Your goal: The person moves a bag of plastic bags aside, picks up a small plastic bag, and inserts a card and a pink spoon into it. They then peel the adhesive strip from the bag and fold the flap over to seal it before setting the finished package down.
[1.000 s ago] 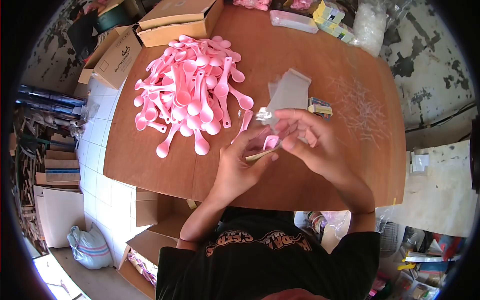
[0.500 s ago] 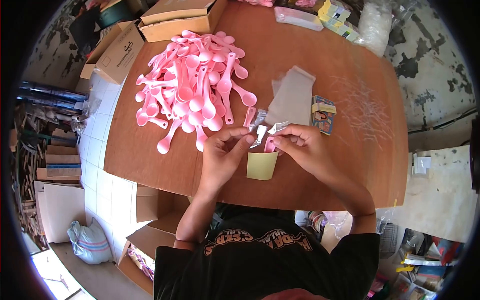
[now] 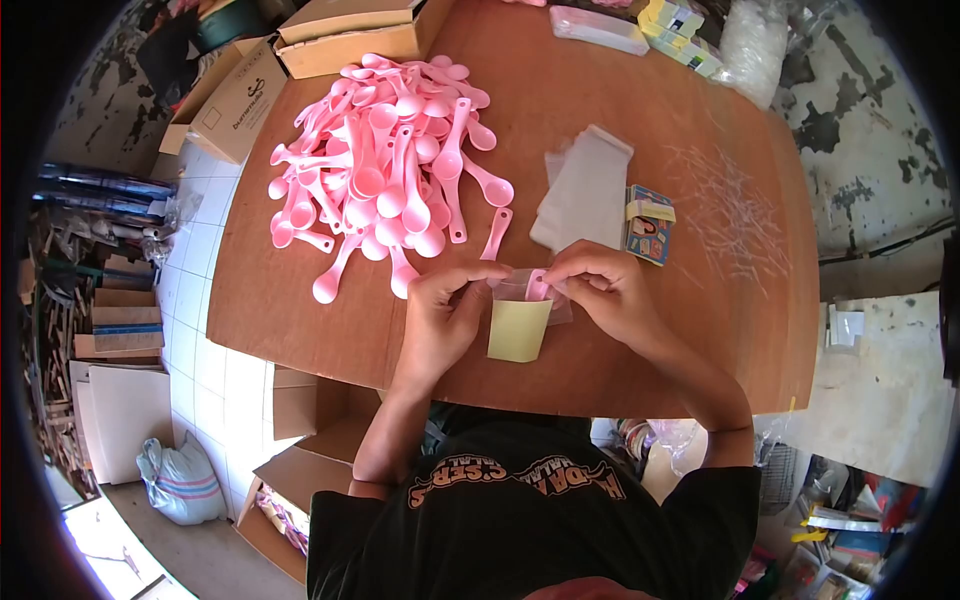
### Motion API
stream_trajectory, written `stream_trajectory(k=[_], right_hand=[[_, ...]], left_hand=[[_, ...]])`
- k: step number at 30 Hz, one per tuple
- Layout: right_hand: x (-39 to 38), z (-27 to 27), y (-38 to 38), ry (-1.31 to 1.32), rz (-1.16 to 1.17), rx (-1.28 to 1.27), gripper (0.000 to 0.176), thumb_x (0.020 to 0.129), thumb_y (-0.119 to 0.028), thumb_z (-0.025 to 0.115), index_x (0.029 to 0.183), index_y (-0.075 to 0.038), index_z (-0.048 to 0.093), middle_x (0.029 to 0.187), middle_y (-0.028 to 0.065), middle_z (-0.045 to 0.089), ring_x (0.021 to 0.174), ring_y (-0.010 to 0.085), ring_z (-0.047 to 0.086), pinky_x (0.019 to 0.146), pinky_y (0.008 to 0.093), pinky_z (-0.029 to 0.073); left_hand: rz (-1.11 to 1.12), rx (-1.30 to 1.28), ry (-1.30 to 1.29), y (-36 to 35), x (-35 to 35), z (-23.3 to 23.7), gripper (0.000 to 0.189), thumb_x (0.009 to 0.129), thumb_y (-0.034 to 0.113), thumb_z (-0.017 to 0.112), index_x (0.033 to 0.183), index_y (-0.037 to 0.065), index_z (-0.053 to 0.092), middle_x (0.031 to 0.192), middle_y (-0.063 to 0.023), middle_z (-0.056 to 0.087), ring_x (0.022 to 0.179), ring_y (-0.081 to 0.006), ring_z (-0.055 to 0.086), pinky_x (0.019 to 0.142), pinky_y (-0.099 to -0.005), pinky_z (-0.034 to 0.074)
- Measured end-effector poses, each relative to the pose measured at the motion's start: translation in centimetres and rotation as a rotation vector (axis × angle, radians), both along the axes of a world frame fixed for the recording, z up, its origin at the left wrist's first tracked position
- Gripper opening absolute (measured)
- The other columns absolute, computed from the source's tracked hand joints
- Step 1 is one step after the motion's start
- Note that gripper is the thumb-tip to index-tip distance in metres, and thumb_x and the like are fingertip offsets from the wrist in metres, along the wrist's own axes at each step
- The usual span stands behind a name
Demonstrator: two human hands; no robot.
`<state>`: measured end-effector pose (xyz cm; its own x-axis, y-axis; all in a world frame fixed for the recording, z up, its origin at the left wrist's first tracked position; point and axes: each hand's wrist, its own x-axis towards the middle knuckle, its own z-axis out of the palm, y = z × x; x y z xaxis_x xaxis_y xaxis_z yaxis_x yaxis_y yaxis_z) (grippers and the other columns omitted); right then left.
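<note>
My left hand [image 3: 447,305] is closed, thumb and forefinger pinching the upper left edge of a clear plastic bag [image 3: 562,313]. Closed as well, my right hand [image 3: 603,290] pinches the bag's upper right side, by the handle end of a pink spoon [image 3: 537,286]. A pale yellow-green card [image 3: 518,332] is at the bag, below the handle; the rest of that spoon is hidden. Just beyond my left fingertips lies another pink spoon [image 3: 497,232]. Farther off to the left is a big heap of pink measuring spoons [image 3: 370,185].
Beyond my hands lie a stack of clear bags [image 3: 588,190] and a banded stack of printed cards [image 3: 649,240]. Thin clear strips [image 3: 725,215] are scattered at the right. Cardboard boxes [image 3: 350,45] and a plastic-wrapped roll [image 3: 750,55] stand along the far edge.
The crumpled, shiny upper part of the bag between my fingers now lies flatter by the card. My left fingers have come away from the loose spoon's end and sit slightly lower.
</note>
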<state>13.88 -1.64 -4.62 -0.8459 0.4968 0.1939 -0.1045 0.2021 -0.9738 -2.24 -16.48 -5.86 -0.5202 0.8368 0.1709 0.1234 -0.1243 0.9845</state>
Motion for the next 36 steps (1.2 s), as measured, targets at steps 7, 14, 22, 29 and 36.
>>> stream_trajectory(k=[7,14,22,29,36], right_hand=[[0.2,0.8,0.0,-0.055,0.012,0.178,0.025,0.082,0.012,0.054,0.095,-0.002,0.07,0.09,0.0045,0.066,0.07,0.0055,0.054,0.057,0.0198,0.04],[0.3,0.8,-0.5,0.029,0.046,0.082,0.019,0.081,0.009,0.061,0.098,0.002,0.068,0.1,0.0099,0.062,0.079,0.0114,0.062,0.065,0.0222,0.053],[0.2,0.9,-1.7,0.006,0.023,0.149,0.023,0.078,0.001,0.073,0.1,0.001,0.065,0.102,0.0094,0.06,0.088,0.0151,0.065,0.077,0.0262,0.059],[1.0,2.6,-2.0,-0.018,0.12,0.3,0.024,0.081,-0.002,0.071,0.104,-0.001,0.064,0.096,0.0091,0.064,0.079,0.016,0.067,0.073,0.0252,0.055],[1.3,4.8,1.0,-0.178,-0.08,0.511,0.012,0.085,-0.002,0.065,0.097,-0.002,0.065,0.086,0.0091,0.067,0.077,0.0172,0.067,0.068,0.0273,0.052]], left_hand=[[-0.039,0.02,-0.132,0.0,0.1,0.0,0.027,0.084,-0.012,0.047,0.099,-0.004,0.068,0.092,-0.0086,0.071,0.073,-0.0065,0.06,0.064,-0.021,0.047],[-0.066,0.036,-0.272,0.2,0.4,0.4,0.018,0.087,-0.007,0.057,0.101,-0.005,0.067,0.093,-0.0101,0.07,0.084,-0.0111,0.065,0.072,-0.023,0.052],[-0.095,-0.05,-0.233,-0.8,0.1,1.5,0.032,0.082,-0.001,0.07,0.113,-0.004,0.061,0.1,-0.0113,0.069,0.09,-0.0133,0.066,0.077,-0.0264,0.054],[-0.633,-0.07,0.217,-9.8,-4.7,2.5,0.035,0.078,-0.003,0.073,0.112,0.001,0.065,0.094,-0.0073,0.07,0.074,-0.0082,0.063,0.062,-0.0269,0.051],[-0.389,-0.829,-0.12,-24.5,-11.2,-12.2,0.031,0.078,0.002,0.071,0.108,0.002,0.065,0.086,-0.0075,0.07,0.073,-0.0121,0.065,0.066,-0.0265,0.051]])
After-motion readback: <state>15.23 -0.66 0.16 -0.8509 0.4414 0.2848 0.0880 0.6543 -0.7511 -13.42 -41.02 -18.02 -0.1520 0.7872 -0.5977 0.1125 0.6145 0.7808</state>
